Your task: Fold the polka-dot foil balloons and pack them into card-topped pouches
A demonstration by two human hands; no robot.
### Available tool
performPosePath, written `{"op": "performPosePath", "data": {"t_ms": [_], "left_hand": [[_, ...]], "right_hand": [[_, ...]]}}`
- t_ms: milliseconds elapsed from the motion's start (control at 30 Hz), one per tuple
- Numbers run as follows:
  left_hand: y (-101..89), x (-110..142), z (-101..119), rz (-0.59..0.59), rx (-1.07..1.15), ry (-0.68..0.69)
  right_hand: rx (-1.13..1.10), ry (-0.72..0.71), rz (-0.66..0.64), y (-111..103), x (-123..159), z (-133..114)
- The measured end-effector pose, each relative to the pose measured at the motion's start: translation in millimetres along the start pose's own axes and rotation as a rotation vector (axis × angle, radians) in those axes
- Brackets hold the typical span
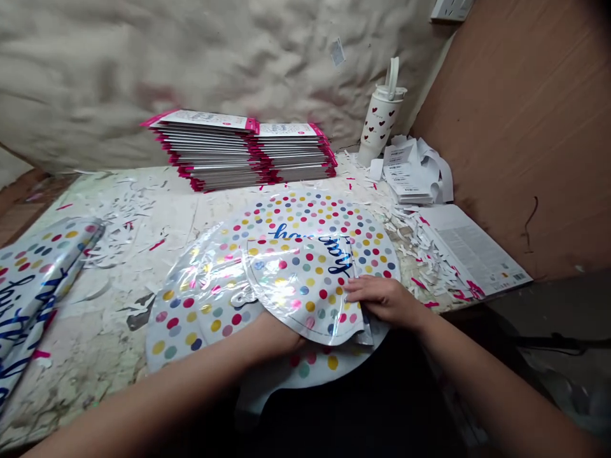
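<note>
A flat round foil balloon (305, 219) with coloured dots and blue lettering lies on the worn table (95, 343) in front of me. A folded part of a balloon (300, 286) lies on top of it. My left hand (274, 337) reaches under the folded part, its fingers hidden beneath the foil. My right hand (382, 299) presses flat on the right edge of the fold, fingers stretched out.
Two stacks of pink-edged packaging cards (243, 152) stand at the back. A white cup with hearts (379, 124) and a pile of labels (413, 168) sit at the back right. Printed sheets (477, 251) lie right, folded dotted balloons (33, 273) left. Paper scraps litter the table.
</note>
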State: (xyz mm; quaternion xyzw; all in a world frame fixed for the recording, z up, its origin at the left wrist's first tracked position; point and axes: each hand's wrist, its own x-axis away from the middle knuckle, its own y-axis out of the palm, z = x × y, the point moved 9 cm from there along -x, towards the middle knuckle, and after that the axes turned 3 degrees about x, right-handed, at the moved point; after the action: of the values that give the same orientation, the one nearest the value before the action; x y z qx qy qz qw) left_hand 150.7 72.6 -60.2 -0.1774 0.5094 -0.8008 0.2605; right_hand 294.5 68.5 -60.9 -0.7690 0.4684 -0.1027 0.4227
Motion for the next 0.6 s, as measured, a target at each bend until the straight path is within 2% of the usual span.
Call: {"op": "performPosePath", "data": {"t_ms": [133,233,300,367,467,500,533,567,600], "left_hand": [[15.0,15,-13,-0.143,-0.055,0.011],[18.7,21,-12,-0.181,-0.115,-0.006],[12.4,28,-1,-0.204,-0.184,-0.057],[1.0,36,22,-0.275,-0.211,-0.065],[-16.8,32,57,-0.421,-0.073,0.045],[-21.8,22,60,-0.432,-0.040,0.058],[-30.1,7,54,-0.351,-0.067,0.047],[-38.7,-10,43,-0.219,-0.128,0.030],[-40.7,-26,30,-0.120,-0.201,0.033]], "right_hand": [[0.075,-0.033,0.078,-13,0,6],[0.232,-0.088,0.122,-13,0,0],[0.330,-0.125,0.150,-8,0,-7],[0.402,-0.143,0.160,-1,0,-14],[0.443,-0.126,0.111,10,-1,-18],[0.440,-0.120,0.076,13,-2,-19],[0.425,-0.117,0.031,16,-3,-20],[0.397,-0.110,-0.018,18,-3,-21],[0.361,-0.087,-0.066,19,-2,-19]]}}
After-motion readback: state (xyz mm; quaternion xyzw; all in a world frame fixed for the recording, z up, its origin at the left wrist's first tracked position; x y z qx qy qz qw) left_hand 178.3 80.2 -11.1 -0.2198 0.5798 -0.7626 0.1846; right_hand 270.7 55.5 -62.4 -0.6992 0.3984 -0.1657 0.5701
